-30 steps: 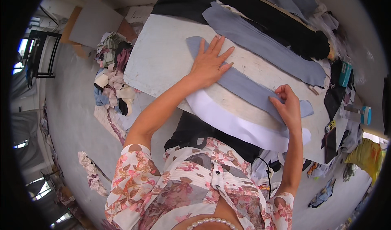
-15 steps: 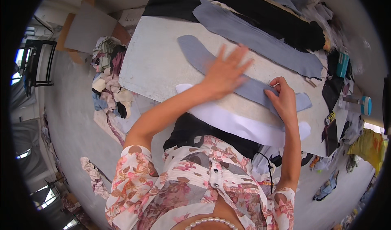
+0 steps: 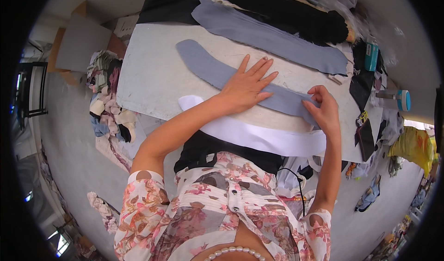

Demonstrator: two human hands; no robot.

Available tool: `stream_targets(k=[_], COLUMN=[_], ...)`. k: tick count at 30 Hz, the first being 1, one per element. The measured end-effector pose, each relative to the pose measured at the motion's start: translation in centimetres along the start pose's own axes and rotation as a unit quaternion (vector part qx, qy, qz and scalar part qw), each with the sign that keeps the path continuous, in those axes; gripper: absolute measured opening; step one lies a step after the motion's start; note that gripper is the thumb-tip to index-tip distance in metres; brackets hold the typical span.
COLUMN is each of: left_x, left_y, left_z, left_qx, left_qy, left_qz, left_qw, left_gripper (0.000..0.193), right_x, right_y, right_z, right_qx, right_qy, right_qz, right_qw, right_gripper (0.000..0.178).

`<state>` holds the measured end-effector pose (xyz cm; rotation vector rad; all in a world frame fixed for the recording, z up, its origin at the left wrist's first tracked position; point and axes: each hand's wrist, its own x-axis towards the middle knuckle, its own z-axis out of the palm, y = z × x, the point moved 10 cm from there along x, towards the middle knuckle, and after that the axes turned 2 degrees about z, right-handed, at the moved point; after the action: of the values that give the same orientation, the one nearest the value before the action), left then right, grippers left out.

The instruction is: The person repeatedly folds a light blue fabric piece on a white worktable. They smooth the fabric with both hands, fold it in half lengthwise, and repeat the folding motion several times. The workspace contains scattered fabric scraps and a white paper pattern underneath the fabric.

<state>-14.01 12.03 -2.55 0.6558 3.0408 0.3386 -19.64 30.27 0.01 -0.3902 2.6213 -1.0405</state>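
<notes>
A curved grey-blue fabric strip (image 3: 203, 64) lies across the pale tabletop (image 3: 148, 71). My left hand (image 3: 247, 89) rests flat on its middle, fingers spread. At the strip's right part, my right hand (image 3: 325, 107) has its fingers curled and pinched on the cloth. The strip's right end is hidden at that hand. Nearer to me, a white curved strip (image 3: 263, 138) runs along the table's front edge, partly under my left forearm. Beyond my hands lies a wider grey-blue fabric piece (image 3: 273, 39) with frayed edges.
Black fabric (image 3: 277, 13) covers the table's far side. At the right are a turquoise box (image 3: 371, 56), a dark phone-like slab (image 3: 365, 140) and a turquoise-capped container (image 3: 403, 100). Scrap cloth (image 3: 108, 108) is heaped at the left, near a cardboard box (image 3: 88, 41).
My left hand, blurred before, now lies still and flat on the strip. The strip's right end, which showed beyond my right hand, is out of sight. The whole view has shifted slightly.
</notes>
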Motion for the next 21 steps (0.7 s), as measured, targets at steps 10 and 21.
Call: stream_targets(k=[10,21], left_x=[1.2,3.7], left_y=[2.8,7.1], left_z=[-0.7,1.5], left_qx=[-0.002,-0.054], left_qy=[0.016,0.037], left_qz=[0.032,0.105], left_qw=[0.999,0.992], left_gripper=[0.063,0.065], right_x=[0.6,-1.1], right_y=[0.4,5.4], right_z=[0.7,-3.8], right_qx=[-0.048,0.078], right_qy=[0.006,-0.007], right_qz=[-0.008,0.073], right_qw=[0.999,0.994], right_gripper=[0.033,0.036])
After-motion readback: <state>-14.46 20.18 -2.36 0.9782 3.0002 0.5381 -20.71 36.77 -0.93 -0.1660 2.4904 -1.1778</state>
